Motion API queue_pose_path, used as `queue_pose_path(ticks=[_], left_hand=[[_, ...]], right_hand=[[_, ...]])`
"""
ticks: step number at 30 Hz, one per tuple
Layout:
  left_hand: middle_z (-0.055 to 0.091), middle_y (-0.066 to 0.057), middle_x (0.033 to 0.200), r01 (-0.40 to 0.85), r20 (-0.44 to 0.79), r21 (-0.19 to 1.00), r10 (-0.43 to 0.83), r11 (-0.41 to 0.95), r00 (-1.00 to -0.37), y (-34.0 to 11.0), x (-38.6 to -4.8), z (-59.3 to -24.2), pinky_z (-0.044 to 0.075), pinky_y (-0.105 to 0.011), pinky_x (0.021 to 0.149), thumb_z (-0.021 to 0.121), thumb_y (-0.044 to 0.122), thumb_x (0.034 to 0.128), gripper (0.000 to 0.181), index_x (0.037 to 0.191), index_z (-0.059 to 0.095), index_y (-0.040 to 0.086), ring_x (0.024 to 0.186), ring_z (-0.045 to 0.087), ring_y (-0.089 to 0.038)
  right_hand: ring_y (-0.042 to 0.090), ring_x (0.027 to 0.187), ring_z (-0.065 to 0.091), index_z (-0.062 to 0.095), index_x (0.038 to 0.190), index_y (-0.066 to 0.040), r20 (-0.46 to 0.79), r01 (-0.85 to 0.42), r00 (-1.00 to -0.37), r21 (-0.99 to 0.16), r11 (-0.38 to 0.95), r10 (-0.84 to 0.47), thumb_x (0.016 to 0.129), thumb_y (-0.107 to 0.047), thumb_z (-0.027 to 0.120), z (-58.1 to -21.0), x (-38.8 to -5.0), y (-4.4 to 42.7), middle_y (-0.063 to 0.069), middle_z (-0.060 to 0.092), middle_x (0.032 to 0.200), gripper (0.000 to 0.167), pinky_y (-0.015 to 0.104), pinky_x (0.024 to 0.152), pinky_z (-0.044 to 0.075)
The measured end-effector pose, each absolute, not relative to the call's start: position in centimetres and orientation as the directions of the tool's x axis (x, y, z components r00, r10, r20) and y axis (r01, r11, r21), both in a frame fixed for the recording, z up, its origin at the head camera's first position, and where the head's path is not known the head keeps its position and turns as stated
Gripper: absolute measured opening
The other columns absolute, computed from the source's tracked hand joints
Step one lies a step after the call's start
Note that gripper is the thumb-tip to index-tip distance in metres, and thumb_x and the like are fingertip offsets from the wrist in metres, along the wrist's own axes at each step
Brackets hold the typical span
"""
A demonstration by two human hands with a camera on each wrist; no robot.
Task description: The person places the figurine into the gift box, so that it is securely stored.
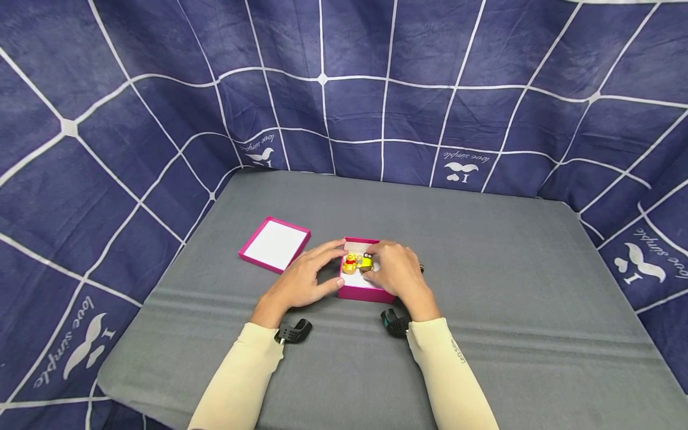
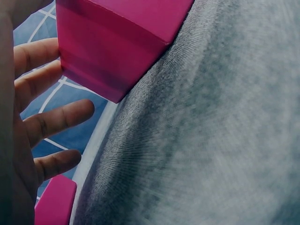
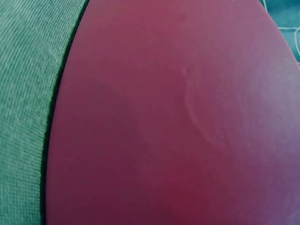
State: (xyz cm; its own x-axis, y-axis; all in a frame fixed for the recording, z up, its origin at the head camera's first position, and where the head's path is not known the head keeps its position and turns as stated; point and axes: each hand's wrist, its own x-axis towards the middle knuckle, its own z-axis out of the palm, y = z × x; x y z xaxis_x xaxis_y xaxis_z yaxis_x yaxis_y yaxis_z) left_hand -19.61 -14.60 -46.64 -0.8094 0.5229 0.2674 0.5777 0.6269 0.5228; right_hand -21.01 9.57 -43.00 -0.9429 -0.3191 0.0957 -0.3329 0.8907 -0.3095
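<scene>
An open magenta box (image 1: 366, 294) with a white interior sits in front of the person. Inside lies a yellow figure with a red top (image 1: 350, 263), and beside it a yellow-green and dark figure (image 1: 366, 263). The right hand (image 1: 399, 270) pinches this second figure between thumb and finger. At the box's left side is the left hand (image 1: 305, 278), fingers spread and fingertips at the rim. The left wrist view shows this hand (image 2: 40, 112) with extended fingers by the box wall (image 2: 112, 42). Magenta box wall (image 3: 164, 117) fills most of the right wrist view; no hand shows there.
A magenta lid (image 1: 273, 243) with a white inside lies to the left of the box, also partly visible in the left wrist view (image 2: 56, 201). Grey cloth (image 1: 484, 269) covers the table. Blue patterned curtains (image 1: 419, 107) hang behind and at both sides.
</scene>
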Motion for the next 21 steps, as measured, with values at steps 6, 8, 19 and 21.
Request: queue_pose_path(ticks=[6, 8, 19, 21], left_hand=[[0.032, 0.017, 0.161, 0.581, 0.269, 0.516, 0.525, 0.629, -0.807, -14.53, -19.62, -46.53, 0.035, -0.058, 0.115, 0.061, 0.056, 0.0925, 0.064, 0.149, 0.047, 0.03, 0.147, 0.038, -0.013], [0.032, 0.016, 0.161, 0.583, 0.269, 0.513, 0.526, 0.631, -0.807, -14.55, -19.66, -46.53, 0.035, -0.058, 0.115, 0.061, 0.056, 0.0926, 0.063, 0.149, 0.047, 0.031, 0.147, 0.038, -0.013], [0.031, 0.018, 0.162, 0.553, 0.239, 0.525, 0.512, 0.647, -0.825, -14.53, -19.43, -46.48, 0.034, -0.059, 0.116, 0.061, 0.058, 0.0923, 0.065, 0.15, 0.046, 0.033, 0.148, 0.036, -0.012], [0.031, 0.018, 0.162, 0.556, 0.244, 0.523, 0.511, 0.646, -0.824, -14.53, -19.45, -46.49, 0.034, -0.059, 0.115, 0.061, 0.058, 0.0923, 0.064, 0.15, 0.046, 0.033, 0.148, 0.036, -0.012]], right_hand=[[0.027, 0.109, 0.068, 0.074, 0.119, -0.016, 0.11, -0.329, -0.944, -0.329, 0.885, -0.31, 0.074, -0.031, 0.089, -43.18, -21.07, 9.65, 0.006, 0.071, 0.121, 0.05, 0.052, 0.09, 0.054], [0.028, 0.109, 0.068, 0.074, 0.119, -0.015, 0.113, -0.328, -0.945, -0.338, 0.882, -0.308, 0.074, -0.03, 0.088, -43.19, -21.06, 9.65, 0.006, 0.071, 0.121, 0.049, 0.052, 0.089, 0.054], [0.025, 0.103, 0.067, 0.074, 0.119, -0.011, 0.108, -0.338, -0.941, -0.366, 0.867, -0.322, 0.074, -0.025, 0.089, -43.14, -20.81, 9.52, 0.008, 0.071, 0.114, 0.05, 0.045, 0.092, 0.056], [0.025, 0.103, 0.067, 0.074, 0.119, -0.01, 0.107, -0.337, -0.941, -0.369, 0.866, -0.321, 0.074, -0.024, 0.089, -43.1, -20.82, 9.5, 0.008, 0.071, 0.114, 0.049, 0.044, 0.092, 0.056]])
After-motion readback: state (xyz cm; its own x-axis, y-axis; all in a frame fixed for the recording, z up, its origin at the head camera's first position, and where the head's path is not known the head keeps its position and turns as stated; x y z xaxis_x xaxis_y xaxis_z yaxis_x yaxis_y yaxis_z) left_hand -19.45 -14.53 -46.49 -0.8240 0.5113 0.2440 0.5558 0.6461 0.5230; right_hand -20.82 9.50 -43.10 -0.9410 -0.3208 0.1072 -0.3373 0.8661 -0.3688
